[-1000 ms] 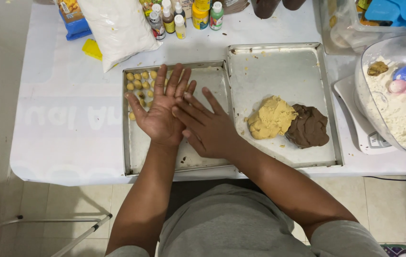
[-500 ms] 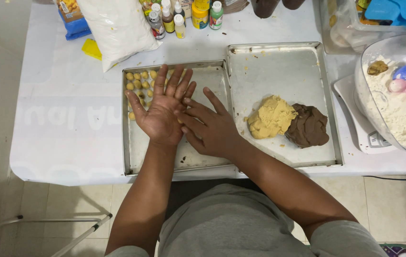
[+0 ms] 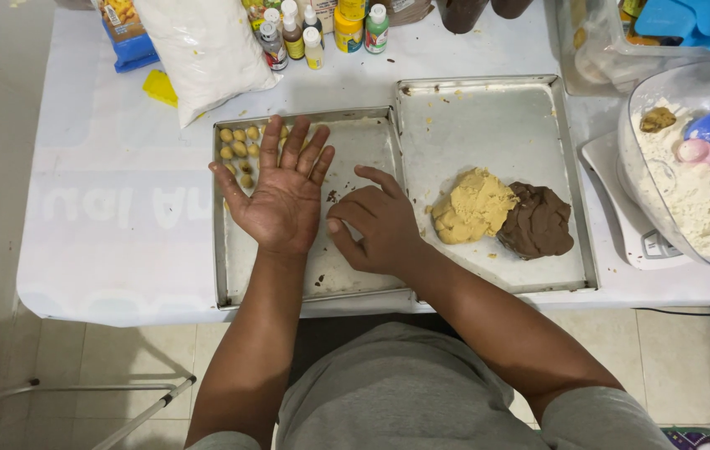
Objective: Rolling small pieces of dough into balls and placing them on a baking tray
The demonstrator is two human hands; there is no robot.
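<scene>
Left baking tray lies under both hands, a yellow and a brown dough mound right of them. Left hand is spread palm-up, empty, as a rolling surface; dough balls sit beyond its fingertips. Right hand is loosely curled beside it; contents cannot be told.

Left hand: held flat and open, palm up, all five fingers spread and extended toward the far edge of the worktop, thumb angled out to the left. Left forearm: runs straight back toward the near edge, wrist in line with the hand. Right hand: positioned just beside the left hand, back up, fingers curled loosely inward, index finger partly extended toward the left palm. Right forearm: approaches diagonally from the near right. Both arms are bare below short grey sleeves.
</scene>
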